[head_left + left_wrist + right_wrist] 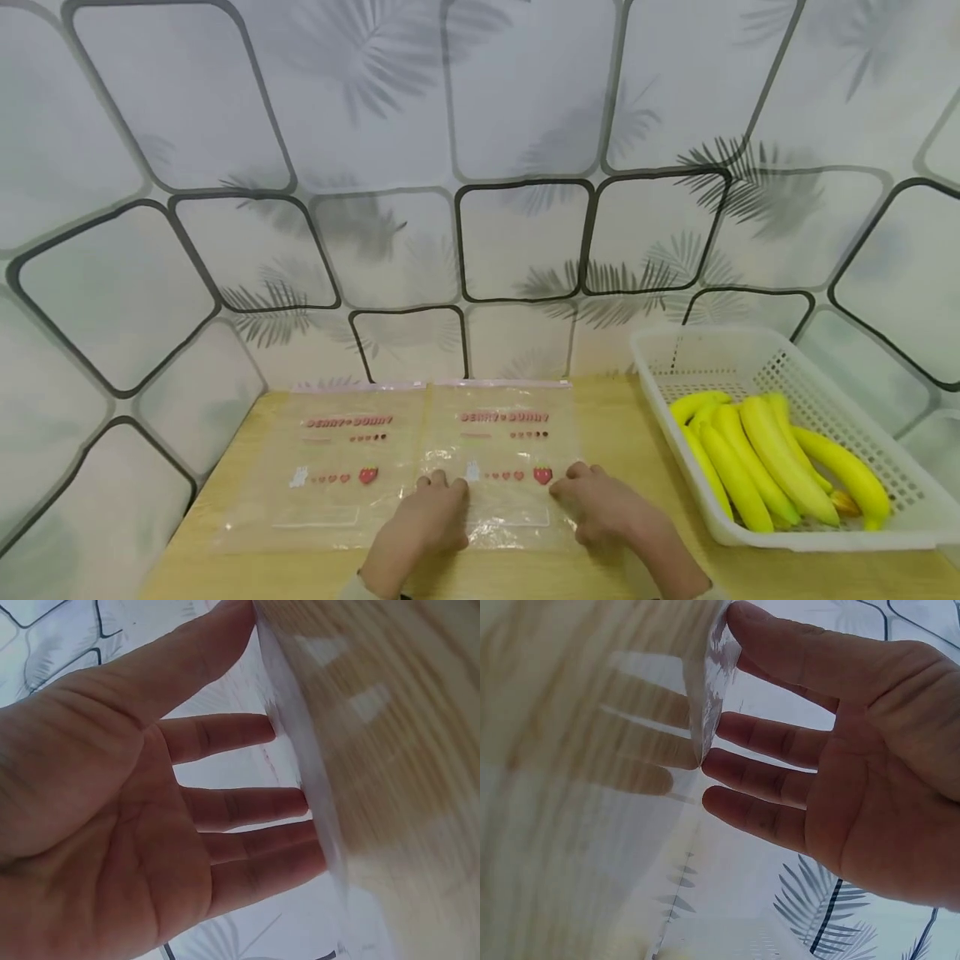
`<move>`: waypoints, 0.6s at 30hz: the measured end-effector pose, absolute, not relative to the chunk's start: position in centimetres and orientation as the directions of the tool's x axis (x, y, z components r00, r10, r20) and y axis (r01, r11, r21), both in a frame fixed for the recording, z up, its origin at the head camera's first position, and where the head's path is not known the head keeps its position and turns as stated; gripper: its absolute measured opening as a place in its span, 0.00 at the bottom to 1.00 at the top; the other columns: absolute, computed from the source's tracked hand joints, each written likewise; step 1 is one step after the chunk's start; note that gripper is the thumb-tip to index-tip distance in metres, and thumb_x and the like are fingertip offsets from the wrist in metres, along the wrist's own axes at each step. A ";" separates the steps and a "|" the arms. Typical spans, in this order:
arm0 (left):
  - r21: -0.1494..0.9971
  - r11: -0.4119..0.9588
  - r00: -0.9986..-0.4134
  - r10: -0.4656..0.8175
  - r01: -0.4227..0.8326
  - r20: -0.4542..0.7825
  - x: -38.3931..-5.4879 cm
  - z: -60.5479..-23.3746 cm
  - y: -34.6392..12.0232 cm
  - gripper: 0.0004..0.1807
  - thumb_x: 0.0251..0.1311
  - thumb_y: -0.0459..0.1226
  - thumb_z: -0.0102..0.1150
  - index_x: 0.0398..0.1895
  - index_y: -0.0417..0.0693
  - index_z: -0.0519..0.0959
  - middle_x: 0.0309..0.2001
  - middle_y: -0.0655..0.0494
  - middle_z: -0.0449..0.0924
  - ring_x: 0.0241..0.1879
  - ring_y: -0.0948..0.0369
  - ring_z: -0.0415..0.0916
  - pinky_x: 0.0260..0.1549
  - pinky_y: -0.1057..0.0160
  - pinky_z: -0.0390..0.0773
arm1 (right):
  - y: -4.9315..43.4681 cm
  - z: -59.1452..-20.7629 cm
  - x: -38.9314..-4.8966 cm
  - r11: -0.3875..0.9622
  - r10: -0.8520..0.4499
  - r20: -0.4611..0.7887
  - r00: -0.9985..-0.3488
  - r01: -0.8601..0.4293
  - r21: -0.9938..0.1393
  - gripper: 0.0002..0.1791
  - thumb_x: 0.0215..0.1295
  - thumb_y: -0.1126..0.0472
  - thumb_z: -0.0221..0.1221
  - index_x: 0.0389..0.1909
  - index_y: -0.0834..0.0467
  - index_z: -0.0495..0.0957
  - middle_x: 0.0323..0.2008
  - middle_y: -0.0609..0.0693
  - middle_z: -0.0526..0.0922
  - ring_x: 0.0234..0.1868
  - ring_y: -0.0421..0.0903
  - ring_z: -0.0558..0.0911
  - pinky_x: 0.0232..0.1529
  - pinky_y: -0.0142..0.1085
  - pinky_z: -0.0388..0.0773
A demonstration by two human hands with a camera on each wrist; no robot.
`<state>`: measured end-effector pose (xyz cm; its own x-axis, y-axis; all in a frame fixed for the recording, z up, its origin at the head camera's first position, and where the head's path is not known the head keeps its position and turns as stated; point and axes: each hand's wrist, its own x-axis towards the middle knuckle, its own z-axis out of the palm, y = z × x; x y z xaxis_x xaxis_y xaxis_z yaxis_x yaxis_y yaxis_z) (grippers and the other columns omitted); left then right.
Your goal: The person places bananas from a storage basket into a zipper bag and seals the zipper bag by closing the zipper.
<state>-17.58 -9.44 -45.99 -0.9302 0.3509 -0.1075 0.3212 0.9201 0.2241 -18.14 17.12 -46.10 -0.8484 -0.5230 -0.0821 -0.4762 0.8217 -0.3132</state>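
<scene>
Two clear zip bags lie flat side by side, a left bag (330,450) and a right bag (502,450), both printed with pink lettering, a bunny and a strawberry. My left hand (429,518) rests its fingertips on the right bag's left part, near where the bags meet. In the left wrist view its fingers (240,806) are fairly straight against the plastic. At the right bag's right edge is my right hand (609,510). The right wrist view shows its fingers (772,742) extended, with the thumb tip at the shiny film; the hand appears to hold nothing.
A white perforated plastic basket (675,483) with several yellow bananas (780,458) stands on the right of the wooden table (615,417). Patterned sheeting (525,242) rises behind the table and at both sides.
</scene>
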 end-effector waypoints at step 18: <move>0.264 0.901 -0.898 0.398 0.345 -0.185 -17.7 -45.0 -9.9 0.34 0.41 0.36 0.76 0.56 0.41 0.75 0.49 0.40 0.73 0.49 0.43 0.72 0.44 0.43 0.80 | 16.9 -45.4 -17.5 0.855 -0.472 -0.125 -0.873 -0.418 -0.308 0.26 0.38 0.65 0.71 0.45 0.59 0.80 0.39 0.52 0.71 0.37 0.48 0.70 0.37 0.44 0.75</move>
<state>-17.65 -9.89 -45.03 -0.8983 0.3983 -0.1855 0.3450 0.9008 0.2637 -17.48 16.91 -45.37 -0.8727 -0.4721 -0.1249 -0.4183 0.8547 -0.3076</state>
